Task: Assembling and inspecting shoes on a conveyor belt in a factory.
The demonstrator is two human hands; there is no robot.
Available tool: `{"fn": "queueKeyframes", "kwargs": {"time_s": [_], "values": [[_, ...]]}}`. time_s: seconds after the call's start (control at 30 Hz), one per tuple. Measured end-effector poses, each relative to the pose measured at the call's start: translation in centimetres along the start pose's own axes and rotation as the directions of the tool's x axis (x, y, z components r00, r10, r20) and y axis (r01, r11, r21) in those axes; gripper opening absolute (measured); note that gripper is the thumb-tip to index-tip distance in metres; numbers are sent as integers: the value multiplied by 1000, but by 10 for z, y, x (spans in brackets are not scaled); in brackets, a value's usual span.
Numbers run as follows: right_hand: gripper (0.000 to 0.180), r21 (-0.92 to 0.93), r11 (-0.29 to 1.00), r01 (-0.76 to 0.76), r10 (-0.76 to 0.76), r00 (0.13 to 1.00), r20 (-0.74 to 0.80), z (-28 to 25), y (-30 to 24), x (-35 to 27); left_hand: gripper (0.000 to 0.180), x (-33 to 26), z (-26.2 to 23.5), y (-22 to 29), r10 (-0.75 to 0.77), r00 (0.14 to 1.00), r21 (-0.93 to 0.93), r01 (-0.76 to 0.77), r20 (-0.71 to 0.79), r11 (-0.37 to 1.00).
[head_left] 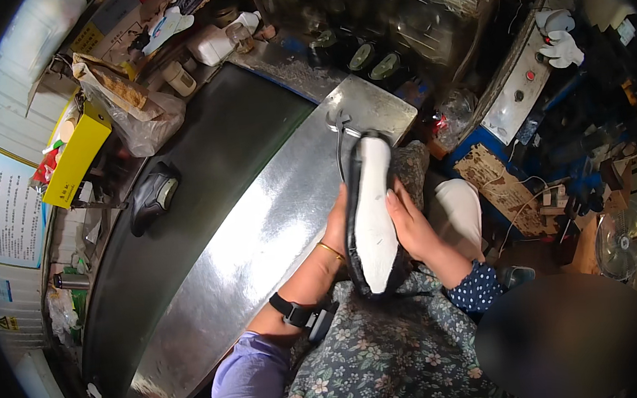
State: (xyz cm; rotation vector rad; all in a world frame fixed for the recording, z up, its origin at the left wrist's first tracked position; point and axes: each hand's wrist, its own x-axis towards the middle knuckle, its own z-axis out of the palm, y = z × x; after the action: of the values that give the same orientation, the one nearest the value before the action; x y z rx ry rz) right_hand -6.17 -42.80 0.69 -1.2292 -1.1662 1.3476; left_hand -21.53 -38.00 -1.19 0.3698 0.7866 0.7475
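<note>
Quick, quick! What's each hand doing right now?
Left hand: holding the left side of the black shoe, fingers mostly hidden.
Right hand: holding the same shoe's right side, thumb on its white underside.

Left hand (336,222) and right hand (413,227) hold 1 apparently upturned shoe (374,213).

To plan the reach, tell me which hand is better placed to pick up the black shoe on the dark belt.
Probably the left hand: it is on the side of the dark belt, nearer the black shoe. The right hand is farther, across the white-soled shoe both hold.
</note>
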Motion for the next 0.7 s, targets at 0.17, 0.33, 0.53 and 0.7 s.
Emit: {"fn": "queueKeyframes", "kwargs": {"time_s": [0.17,0.33,0.53,0.7], "values": [[78,-220,945,242,-213,966,144,-40,-58,-15,44,-2,34,9,329,920,-34,-344,-215,938],[82,596,789,-152,233,971,-61,-83,-64,-51,69,-36,80,-9,353,903,240,-409,245,880],[96,-171,978,118,-194,813,-549,-185,-134,-144,30,-14,22,-34,-2,953,629,-198,303,751],[82,-865,479,-147,-731,479,-486,-306,-193,-170,26,-13,-24,-55,29,949,632,-232,315,739]]}}
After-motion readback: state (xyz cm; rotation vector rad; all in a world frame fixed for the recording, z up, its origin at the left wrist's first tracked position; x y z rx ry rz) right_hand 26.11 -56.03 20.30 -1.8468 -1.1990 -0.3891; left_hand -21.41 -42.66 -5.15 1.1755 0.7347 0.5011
